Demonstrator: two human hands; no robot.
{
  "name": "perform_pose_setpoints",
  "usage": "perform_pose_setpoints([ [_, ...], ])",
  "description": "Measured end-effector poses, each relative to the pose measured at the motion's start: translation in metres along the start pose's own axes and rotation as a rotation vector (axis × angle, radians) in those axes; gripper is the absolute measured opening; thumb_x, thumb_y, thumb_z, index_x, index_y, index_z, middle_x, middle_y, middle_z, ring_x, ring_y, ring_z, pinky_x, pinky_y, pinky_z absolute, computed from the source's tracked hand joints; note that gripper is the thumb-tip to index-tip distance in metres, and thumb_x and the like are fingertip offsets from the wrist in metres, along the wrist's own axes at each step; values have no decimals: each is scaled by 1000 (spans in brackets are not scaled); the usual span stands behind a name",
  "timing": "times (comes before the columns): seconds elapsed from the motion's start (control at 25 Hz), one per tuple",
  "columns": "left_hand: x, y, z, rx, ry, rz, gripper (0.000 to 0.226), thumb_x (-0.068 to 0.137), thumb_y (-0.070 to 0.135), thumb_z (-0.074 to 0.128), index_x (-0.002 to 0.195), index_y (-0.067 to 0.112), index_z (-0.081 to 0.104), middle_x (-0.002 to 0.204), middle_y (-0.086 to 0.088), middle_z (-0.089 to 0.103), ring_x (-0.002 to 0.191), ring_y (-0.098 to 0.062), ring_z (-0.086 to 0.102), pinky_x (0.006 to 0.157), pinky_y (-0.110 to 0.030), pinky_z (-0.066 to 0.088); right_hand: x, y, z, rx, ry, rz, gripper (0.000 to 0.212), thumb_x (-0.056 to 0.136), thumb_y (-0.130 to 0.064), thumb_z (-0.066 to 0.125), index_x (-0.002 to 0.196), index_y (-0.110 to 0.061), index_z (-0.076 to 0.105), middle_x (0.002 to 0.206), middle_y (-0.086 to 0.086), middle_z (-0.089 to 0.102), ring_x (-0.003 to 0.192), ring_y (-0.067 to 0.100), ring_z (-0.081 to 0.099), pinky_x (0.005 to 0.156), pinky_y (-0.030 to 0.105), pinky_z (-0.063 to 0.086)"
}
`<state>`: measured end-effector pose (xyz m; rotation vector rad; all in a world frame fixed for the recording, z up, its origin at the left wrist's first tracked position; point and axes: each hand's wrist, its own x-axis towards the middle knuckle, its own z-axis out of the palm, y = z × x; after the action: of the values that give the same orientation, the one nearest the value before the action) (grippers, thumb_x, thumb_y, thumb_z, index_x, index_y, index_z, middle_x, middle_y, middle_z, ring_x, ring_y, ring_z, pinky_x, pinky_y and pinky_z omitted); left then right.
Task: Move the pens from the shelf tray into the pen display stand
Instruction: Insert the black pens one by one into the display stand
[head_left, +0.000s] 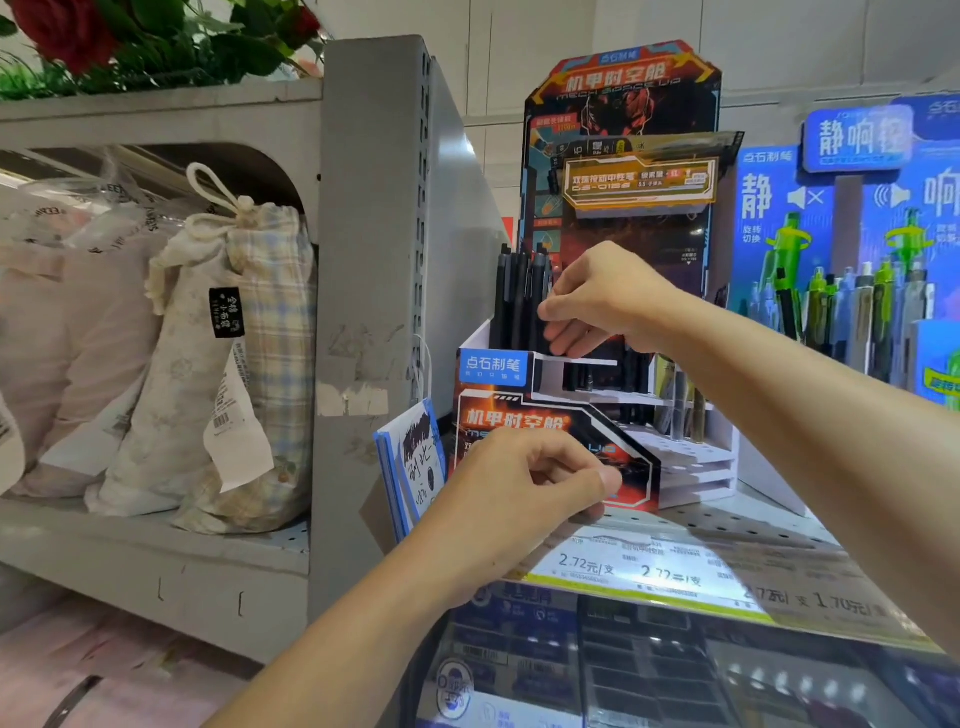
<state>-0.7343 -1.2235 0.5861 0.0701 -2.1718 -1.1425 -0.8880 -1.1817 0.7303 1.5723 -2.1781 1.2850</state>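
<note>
so the pen display stand (550, 415) is sitting on the perforated shelf (727, 525) and its back left slot already has a bunch of dark pens (519, 296) standing upright, so I'd say the job is partly done. The stepped white tiers (680, 457) with holes at the front right look mostly bare, just a few pens further back. Right hand (602, 301) has fingers curled in at the pen cluster, looks like it's pinching one. Left hand (519, 483) is curled against the stand's front panel, probably steadying it, can't tell if it holds anything. Can't spot the shelf tray anywhere
</note>
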Motion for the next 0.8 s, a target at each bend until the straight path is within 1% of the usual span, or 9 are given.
perform_pose_setpoints([
  [0.12, 2, 1, -2, 17, 6, 22, 23, 92, 43, 69, 84, 23, 75, 80, 3, 76, 63, -7, 67, 59, -23, 53, -24, 2, 3, -95, 88, -18, 16, 92, -18, 70, 95, -2, 72, 80, 13, 77, 72, 23, 76, 69, 39, 64],
  [0.16, 3, 2, -2, 16, 15, 31, 24, 92, 44, 69, 83, 23, 75, 79, 3, 76, 64, -10, 69, 60, -28, 57, -35, 1, 3, -121, 127, -49, 15, 92, -21, 71, 94, -6, 73, 80, 10, 77, 74, 22, 76, 73, 39, 64],
  [0.28, 9, 7, 5, 66, 99, 164, 25, 92, 40, 69, 79, 19, 75, 75, 3, 75, 72, -16, 71, 78, -42, 60, -70, -8, -8, -113, 268, -171, 13, 90, -24, 70, 93, -12, 74, 81, 5, 76, 78, 20, 74, 80, 39, 61],
  [0.36, 15, 14, 21, 12, 125, 290, 22, 94, 28, 69, 78, 14, 72, 71, 0, 74, 67, -15, 68, 73, -42, 58, -100, -10, -23, -140, 402, -241, 15, 89, -24, 67, 94, -12, 74, 84, 4, 76, 82, 20, 73, 81, 42, 59],
  [0.44, 22, 26, 45, -133, 113, 366, 19, 95, 20, 67, 78, 13, 71, 67, 2, 73, 57, -7, 64, 59, -33, 56, -134, -8, -45, -158, 540, -267, 21, 88, -25, 64, 92, -7, 74, 85, 8, 75, 83, 22, 72, 79, 43, 57],
  [0.52, 26, 44, 82, -282, 43, 414, 18, 95, 20, 67, 78, 14, 71, 64, 5, 72, 54, -1, 62, 54, -20, 50, -174, 1, -73, -217, 648, -225, 28, 89, -26, 61, 92, 0, 72, 88, 14, 74, 84, 26, 70, 77, 44, 55],
  [0.6, 25, 64, 129, -412, -52, 431, 19, 95, 21, 68, 78, 13, 70, 61, 7, 70, 53, 1, 62, 54, -14, 47, -219, 12, -105, -319, 692, -159, 27, 90, -24, 61, 93, 2, 70, 87, 17, 73, 80, 27, 70, 75, 45, 56],
  [0.68, 18, 87, 183, -483, -166, 442, 20, 95, 21, 68, 77, 14, 69, 62, 7, 70, 54, 1, 62, 54, -13, 46, -267, 28, -140, -390, 704, -89, 19, 92, -16, 63, 95, 2, 68, 86, 19, 72, 75, 28, 70, 71, 48, 57],
  [0.8, 6, 126, 275, -540, -316, 456, 20, 95, 27, 68, 77, 20, 69, 66, 6, 72, 58, -2, 63, 58, -18, 48, -345, 65, -200, -470, 772, 46, 13, 94, -9, 64, 97, 3, 67, 86, 21, 71, 79, 39, 67, 66, 50, 57],
])
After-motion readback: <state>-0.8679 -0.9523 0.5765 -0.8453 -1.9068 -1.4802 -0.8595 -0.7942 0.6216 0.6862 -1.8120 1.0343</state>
